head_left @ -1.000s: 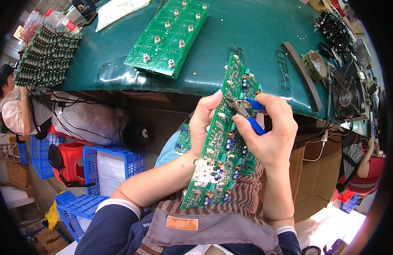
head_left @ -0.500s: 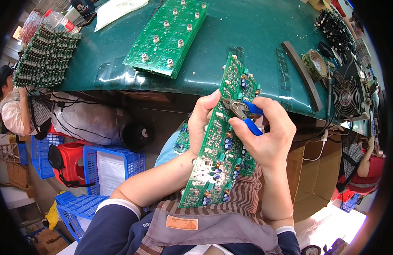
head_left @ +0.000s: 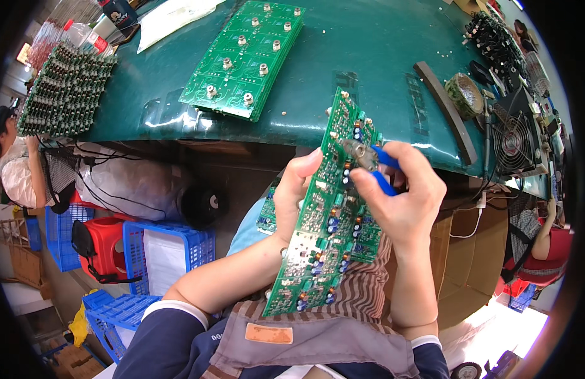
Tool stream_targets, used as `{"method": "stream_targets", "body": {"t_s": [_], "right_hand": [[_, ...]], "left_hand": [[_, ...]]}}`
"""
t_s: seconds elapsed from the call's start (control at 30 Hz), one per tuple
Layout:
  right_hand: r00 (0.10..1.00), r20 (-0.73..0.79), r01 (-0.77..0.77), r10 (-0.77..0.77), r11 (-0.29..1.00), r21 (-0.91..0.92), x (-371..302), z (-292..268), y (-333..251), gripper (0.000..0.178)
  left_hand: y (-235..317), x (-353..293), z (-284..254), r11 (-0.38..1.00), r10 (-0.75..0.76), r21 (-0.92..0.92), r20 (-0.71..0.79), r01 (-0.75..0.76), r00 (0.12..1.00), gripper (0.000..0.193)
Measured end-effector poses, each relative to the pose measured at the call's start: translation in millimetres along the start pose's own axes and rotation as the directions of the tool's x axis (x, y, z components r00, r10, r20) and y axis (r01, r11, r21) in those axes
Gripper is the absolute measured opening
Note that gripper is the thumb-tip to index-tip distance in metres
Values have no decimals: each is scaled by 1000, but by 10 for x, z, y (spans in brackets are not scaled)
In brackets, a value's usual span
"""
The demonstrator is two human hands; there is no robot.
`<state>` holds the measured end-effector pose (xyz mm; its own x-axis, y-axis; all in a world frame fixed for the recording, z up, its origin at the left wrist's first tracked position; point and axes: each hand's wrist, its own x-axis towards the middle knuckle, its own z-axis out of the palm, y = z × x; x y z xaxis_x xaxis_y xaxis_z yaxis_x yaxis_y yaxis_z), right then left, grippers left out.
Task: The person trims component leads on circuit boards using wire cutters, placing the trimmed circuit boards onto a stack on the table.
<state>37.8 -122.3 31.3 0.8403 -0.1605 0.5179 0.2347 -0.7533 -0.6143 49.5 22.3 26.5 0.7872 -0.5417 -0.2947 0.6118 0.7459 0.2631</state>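
Note:
My left hand [head_left: 295,192] grips the left edge of a long green circuit board [head_left: 303,243], held tilted above my lap. Small blue, orange and silver components cover its face. In my right hand [head_left: 403,189] are blue-handled cutting pliers [head_left: 384,172], fingers wrapped round the grips. The metal jaws lie over the upper part of the board; whether they touch a component I cannot tell. Another green board [head_left: 267,215] rests on my lap behind my left wrist, partly hidden.
On the green table [head_left: 368,44] lies a stack of green boards [head_left: 245,60]. More boards stand upright [head_left: 65,91] at far left beside a bottle [head_left: 87,36]. A grey bar [head_left: 445,114], tape roll [head_left: 464,95] and fan [head_left: 517,142] are at right. Blue crates [head_left: 169,252] stand lower left.
The pliers and my right hand have moved slightly right, and the jaws have shifted away from the board's left edge. The board has tilted a little; my left hand still grips it.

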Motion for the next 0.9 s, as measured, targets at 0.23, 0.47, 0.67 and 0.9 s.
{"method": "stream_targets", "body": {"t_s": [0.23,0.47,0.67,0.9], "right_hand": [[989,-53,133,-140,985,-112,183,18,157,44],[985,100,-135,138,990,-34,155,-10,43,42],[980,-68,175,-185,976,-131,172,72,185,43],[999,37,-14,15,999,-31,150,57,87,43]], "left_hand": [[-34,-96,-75,998,-45,-39,64,47,997,50],[-18,-77,-97,998,-61,-26,43,62,997,50],[-8,-73,-84,999,-54,-3,43,54,998,49],[-25,-60,-73,998,-54,-29,9,54,999,48]]}}
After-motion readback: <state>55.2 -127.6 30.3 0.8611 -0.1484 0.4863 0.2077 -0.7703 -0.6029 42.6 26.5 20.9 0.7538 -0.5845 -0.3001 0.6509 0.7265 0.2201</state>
